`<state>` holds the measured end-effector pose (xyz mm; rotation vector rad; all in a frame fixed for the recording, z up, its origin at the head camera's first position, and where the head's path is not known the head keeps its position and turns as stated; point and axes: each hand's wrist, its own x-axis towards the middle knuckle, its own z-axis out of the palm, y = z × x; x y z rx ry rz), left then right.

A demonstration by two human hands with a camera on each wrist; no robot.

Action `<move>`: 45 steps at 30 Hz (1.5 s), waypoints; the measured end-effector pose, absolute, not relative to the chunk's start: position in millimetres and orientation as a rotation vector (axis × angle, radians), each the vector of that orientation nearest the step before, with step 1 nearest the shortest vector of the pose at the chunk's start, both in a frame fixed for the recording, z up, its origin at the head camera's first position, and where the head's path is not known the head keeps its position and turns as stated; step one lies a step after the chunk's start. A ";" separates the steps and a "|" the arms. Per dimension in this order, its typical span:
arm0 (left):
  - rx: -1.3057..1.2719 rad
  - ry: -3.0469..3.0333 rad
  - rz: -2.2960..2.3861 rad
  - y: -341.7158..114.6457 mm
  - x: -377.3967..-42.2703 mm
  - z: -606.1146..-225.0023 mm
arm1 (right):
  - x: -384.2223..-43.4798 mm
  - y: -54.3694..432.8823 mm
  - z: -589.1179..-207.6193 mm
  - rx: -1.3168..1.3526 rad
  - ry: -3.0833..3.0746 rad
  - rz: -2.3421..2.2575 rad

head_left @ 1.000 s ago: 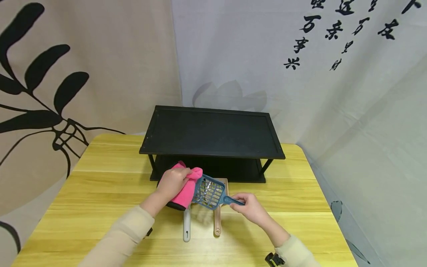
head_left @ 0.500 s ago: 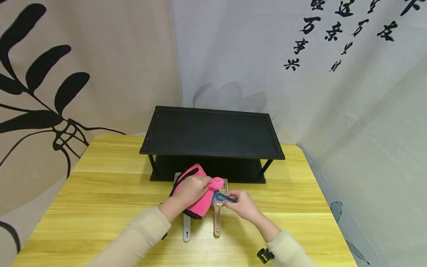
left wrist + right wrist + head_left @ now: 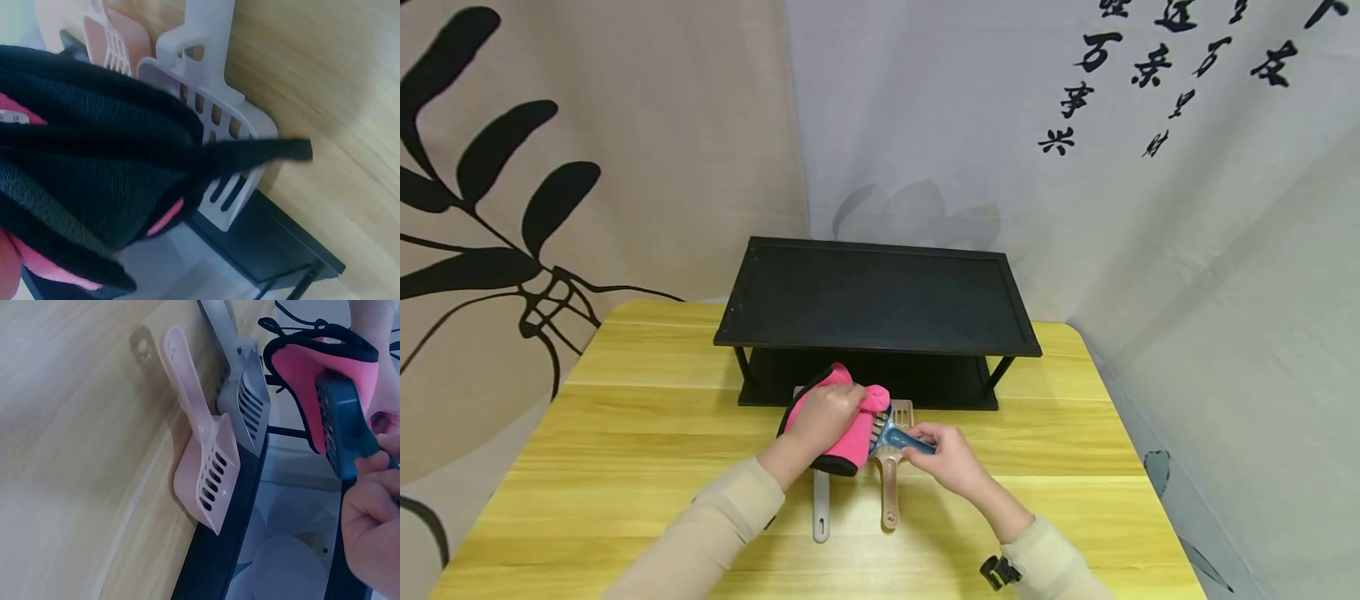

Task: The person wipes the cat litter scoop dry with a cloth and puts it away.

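Through the head view I watch two hands meet above the table (image 3: pixel 625 475), in front of a black two-tier shelf (image 3: pixel 876 300). The left hand (image 3: pixel 826 415) grips a pink cloth (image 3: pixel 854 442) with black edging; the right hand (image 3: pixel 947 458) pinches the handle of a blue scoop (image 3: pixel 912 440). The cloth covers part of the scoop's slotted head, and that scoop sits over the beige-pink scoop (image 3: pixel 889 498), whose handle points toward the person. Left of it I see the handle of a grey scoop (image 3: pixel 821 507). On the left wrist view, the cloth's dark side and a loose black strap block much of my sight; the grey scoop's slotted head lies beyond, near the shelf, and from here I cannot tell the left fingers' hold. The right wrist view gives me the right thumb and fingers closed round the blue handle, with the beige-pink and grey scoops side by side on the table.
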<state>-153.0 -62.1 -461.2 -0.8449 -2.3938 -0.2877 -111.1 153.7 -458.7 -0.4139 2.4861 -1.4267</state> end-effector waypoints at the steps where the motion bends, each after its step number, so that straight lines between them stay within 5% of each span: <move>1: -0.843 -2.394 -0.285 -63.0 -153.7 -461.0 | -110.0 153.4 -455.1 -0.417 2.492 -1.418; 31: -0.701 -2.409 -0.625 -126.0 -154.7 -442.1 | -114.8 191.7 -467.8 -0.373 2.419 -1.295; 45: -1.089 -2.224 -0.569 -83.1 -134.8 -452.0 | -123.7 175.5 -472.1 -0.251 2.415 -1.294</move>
